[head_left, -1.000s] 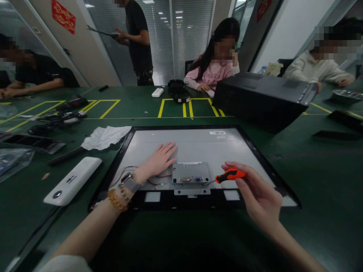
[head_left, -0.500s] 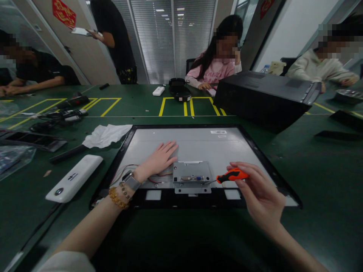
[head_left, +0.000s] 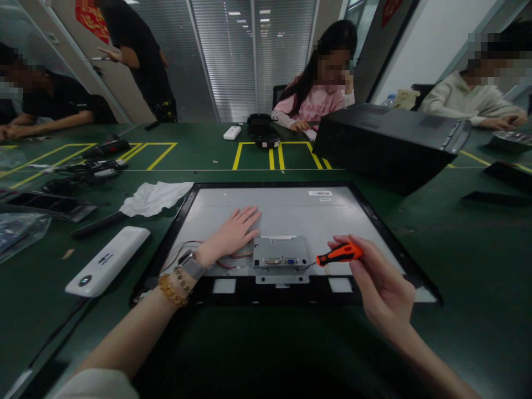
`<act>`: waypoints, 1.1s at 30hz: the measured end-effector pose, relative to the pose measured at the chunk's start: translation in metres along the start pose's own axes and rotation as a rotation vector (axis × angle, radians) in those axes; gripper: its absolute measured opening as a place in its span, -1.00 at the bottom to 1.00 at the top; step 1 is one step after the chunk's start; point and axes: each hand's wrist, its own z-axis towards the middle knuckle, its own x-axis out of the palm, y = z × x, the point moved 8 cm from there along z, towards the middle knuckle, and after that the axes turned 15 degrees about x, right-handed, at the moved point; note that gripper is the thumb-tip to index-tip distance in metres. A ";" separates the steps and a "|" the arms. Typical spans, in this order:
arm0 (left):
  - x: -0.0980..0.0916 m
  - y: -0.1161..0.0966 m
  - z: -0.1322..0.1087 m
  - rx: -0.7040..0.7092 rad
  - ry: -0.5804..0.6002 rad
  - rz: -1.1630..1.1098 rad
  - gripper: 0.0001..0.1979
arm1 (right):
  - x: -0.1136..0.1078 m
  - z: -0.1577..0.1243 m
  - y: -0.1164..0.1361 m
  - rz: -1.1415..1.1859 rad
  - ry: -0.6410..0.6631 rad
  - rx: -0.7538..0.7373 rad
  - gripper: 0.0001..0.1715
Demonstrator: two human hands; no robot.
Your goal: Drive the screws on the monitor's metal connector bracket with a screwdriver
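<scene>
A monitor lies face down before me, its grey metal back panel (head_left: 291,213) framed by a black bezel. My left hand (head_left: 233,233) rests flat on the panel with fingers spread, just left of a small metal board cover (head_left: 280,256) with video ports. My right hand (head_left: 380,288) pinches an orange-handled screwdriver (head_left: 338,254), whose thin tip reaches the cover's right edge. Red and white wires (head_left: 226,261) run under my left wrist.
A white oblong device (head_left: 108,259) and a crumpled white cloth (head_left: 153,198) lie left of the monitor. A black computer case (head_left: 386,141) stands at the back right. Cables and black parts (head_left: 85,172) clutter the far left. Several people sit or stand around the green table (head_left: 465,260).
My hands have barely moved; the screwdriver handle shifted slightly. The standing person in black at the back has walked further left.
</scene>
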 end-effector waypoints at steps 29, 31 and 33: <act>-0.003 -0.002 0.000 -0.005 0.029 0.000 -0.42 | -0.004 0.001 0.011 -0.071 -0.085 -0.053 -0.43; -0.003 -0.002 0.000 -0.003 0.025 -0.005 -0.43 | -0.006 0.001 0.009 -0.054 -0.111 -0.053 -0.44; -0.003 -0.003 0.000 -0.003 0.027 -0.011 -0.43 | -0.008 0.001 0.008 -0.037 -0.133 -0.071 -0.46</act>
